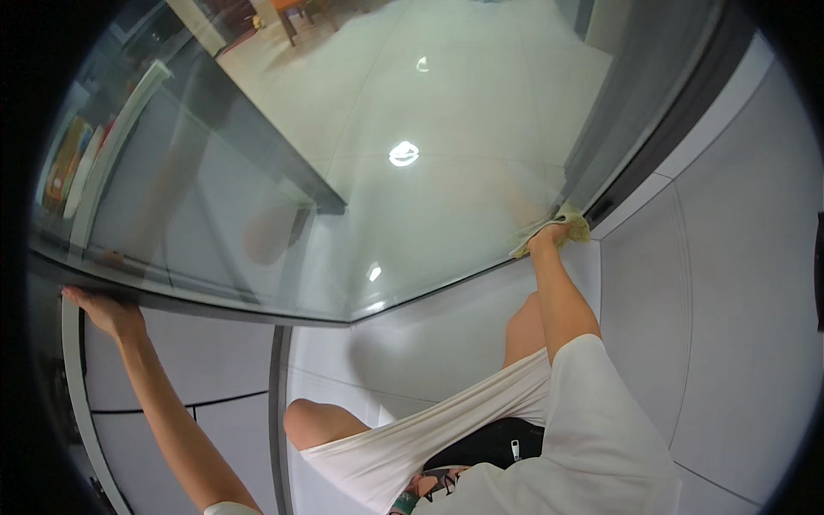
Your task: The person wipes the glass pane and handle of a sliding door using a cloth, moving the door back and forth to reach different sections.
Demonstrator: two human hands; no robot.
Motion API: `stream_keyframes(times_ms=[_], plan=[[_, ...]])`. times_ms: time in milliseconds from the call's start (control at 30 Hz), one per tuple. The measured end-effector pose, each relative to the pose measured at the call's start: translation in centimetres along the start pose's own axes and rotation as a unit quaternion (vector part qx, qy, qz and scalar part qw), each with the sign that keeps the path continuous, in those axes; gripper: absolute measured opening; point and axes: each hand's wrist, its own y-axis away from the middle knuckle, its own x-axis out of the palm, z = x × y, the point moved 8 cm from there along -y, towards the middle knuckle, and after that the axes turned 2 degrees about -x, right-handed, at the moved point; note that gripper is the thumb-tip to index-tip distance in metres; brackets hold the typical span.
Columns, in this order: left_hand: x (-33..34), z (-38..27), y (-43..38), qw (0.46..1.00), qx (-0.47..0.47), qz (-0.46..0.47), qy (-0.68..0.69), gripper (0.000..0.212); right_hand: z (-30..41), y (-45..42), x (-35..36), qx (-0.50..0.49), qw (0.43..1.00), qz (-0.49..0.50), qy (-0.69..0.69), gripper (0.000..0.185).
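A large glass door panel [412, 212] with a dark frame stands upright before me. My right hand [548, 235] holds a yellow-green cloth [575, 226] against the glass at the right, close to the dark frame edge [634, 168]. Folds of the cloth hang to both sides of my fingers, which are mostly hidden by it. At the far left, my left hand [109, 314] grips the dark door frame [193, 306]; part of its fingers is out of sight behind that edge.
My bare knees [325, 421] are bent below the glass. A grey tiled wall [740, 270] rises close on my right. Through the glass show a pale tiled floor [360, 84], an orange chair [288, 8] and, at the left, several upright books [71, 164]. A floor strip [280, 412] runs on my left.
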Motion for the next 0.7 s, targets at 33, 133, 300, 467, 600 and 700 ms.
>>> stream_keyframes(times_ms=[33,133,300,467,600,700], plan=[[0.1,0.0,0.2,1.0,0.011,0.0,-0.007,0.061,-1.2,0.4,-0.4,0.013,1.0,0.006,-0.008,0.065],[0.7,0.4,-0.5,1.0,0.001,0.015,0.003,0.061,-5.3,0.8,-2.0,0.044,0.998,0.037,-0.019,0.065],[-1.5,1.0,-1.3,0.998,0.022,0.042,-0.029,0.063,-13.9,11.2,-4.3,0.111,0.989,-0.084,0.053,0.066],[2.3,0.2,-0.1,0.994,0.064,0.084,-0.041,0.06,-26.8,14.9,-8.1,0.19,0.979,-0.071,0.007,0.058],[4.2,-0.7,1.1,0.989,0.09,0.099,-0.061,0.06,-34.4,25.8,-6.4,0.304,0.953,-0.007,-0.019,0.055],[3.9,-0.8,1.3,0.989,0.097,0.097,-0.061,0.06,-35.7,32.4,-5.7,0.401,0.915,-0.008,-0.027,0.057]])
